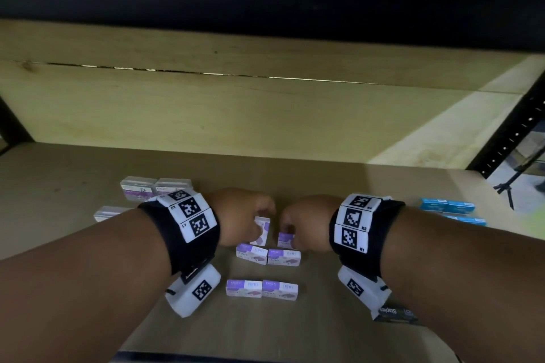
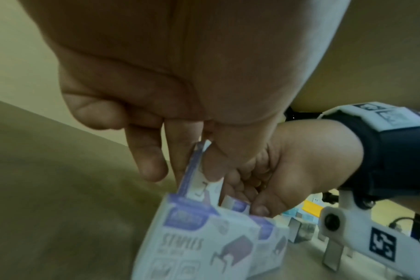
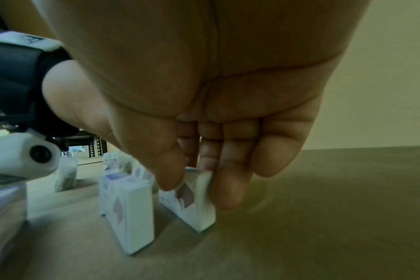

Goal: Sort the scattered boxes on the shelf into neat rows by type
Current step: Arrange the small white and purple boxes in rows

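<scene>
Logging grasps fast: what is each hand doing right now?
Left hand: pinching a purple-and-white staples box, tilted on end.
Right hand: pinching another purple-and-white box.

White-and-purple boxes at centre; blue boxes at three o'clock; tan wooden shelf; black-and-white checkered wristbands.

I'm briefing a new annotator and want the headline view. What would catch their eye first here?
Two forearms with black bands and white coded tags meet mid-shelf, the left hand and right hand each with a pinching grip on a small purple-and-white staples box. Just nearer lie two tidy pairs of matching boxes. Clear plastic cases sit at far left, blue boxes at far right.
</scene>
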